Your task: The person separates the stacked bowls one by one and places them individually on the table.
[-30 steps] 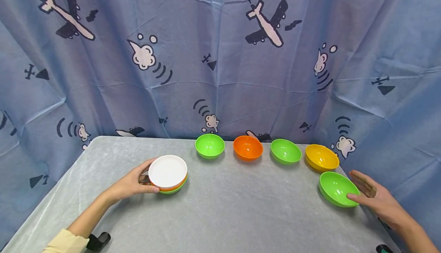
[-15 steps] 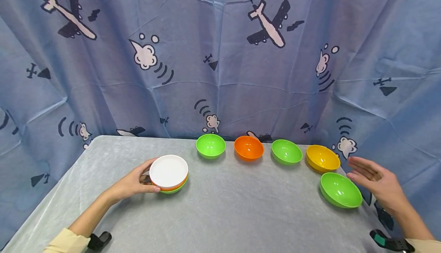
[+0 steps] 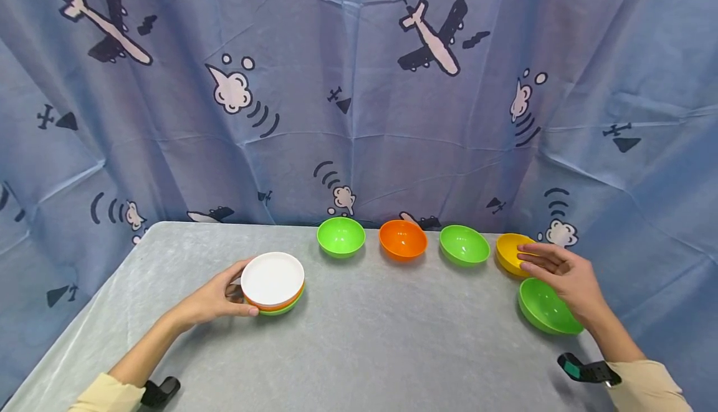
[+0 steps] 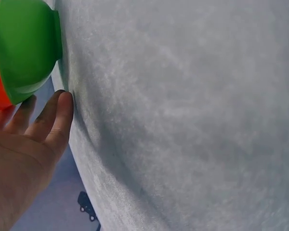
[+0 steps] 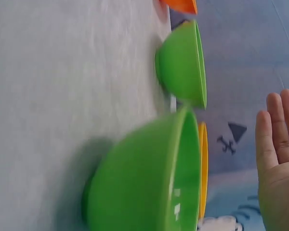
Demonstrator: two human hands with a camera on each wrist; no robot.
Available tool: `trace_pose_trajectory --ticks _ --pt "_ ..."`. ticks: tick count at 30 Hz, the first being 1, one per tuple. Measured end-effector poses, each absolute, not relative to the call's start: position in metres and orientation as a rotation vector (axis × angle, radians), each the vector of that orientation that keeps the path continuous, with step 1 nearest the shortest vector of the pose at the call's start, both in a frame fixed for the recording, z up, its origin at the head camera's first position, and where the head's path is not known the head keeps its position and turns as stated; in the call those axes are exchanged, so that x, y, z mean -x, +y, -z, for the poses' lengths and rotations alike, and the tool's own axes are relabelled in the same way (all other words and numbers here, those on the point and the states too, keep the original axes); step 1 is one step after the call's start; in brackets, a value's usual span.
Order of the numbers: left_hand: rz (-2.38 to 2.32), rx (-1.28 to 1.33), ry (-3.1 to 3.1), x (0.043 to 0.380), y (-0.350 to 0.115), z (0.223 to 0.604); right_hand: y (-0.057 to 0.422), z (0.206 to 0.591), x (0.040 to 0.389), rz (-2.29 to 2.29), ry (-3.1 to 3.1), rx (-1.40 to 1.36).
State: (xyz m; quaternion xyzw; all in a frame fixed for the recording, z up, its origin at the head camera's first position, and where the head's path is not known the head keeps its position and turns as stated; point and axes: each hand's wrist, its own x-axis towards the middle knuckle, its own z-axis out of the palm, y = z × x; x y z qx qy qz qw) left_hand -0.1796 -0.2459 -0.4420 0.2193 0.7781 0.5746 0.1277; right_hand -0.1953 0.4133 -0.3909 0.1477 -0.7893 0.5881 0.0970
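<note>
My left hand (image 3: 215, 297) holds the side of a stack of bowls, thumb on the near side and fingers on the far side. A white bowl (image 3: 272, 279) tops the stack, over an orange bowl (image 3: 283, 306) and a green bowl (image 4: 26, 45). My right hand (image 3: 566, 278) hangs over the right end of the bowl row, its fingers extended and holding nothing. It partly hides the yellow bowl (image 3: 509, 253) and the right-end green bowl (image 3: 544, 309). In the right wrist view, the hand (image 5: 282, 154) appears apart from the nearest green bowl (image 5: 135, 185).
Along the back of the grey-covered table (image 3: 387, 337) stand a green bowl (image 3: 341, 237), an orange bowl (image 3: 402, 240) and another green bowl (image 3: 464, 245), spaced apart. A blue curtain (image 3: 297, 100) with airplane prints hangs right behind the table's back edge.
My right hand has drawn back from the right-end green bowl, then moved left over it toward the yellow bowl. The left hand and its stack have stayed in place.
</note>
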Motion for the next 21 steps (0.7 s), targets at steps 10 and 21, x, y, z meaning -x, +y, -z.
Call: trace_pose_trajectory --ticks 10,21 --pt "-1.654 -0.632 2.289 0.181 -0.249 0.444 0.366 0.395 0.215 -1.788 -2.372 -0.56" --pt "-1.711 -0.623 2.262 0.182 -0.246 0.446 0.324 0.397 0.232 -1.812 -2.383 -0.645"
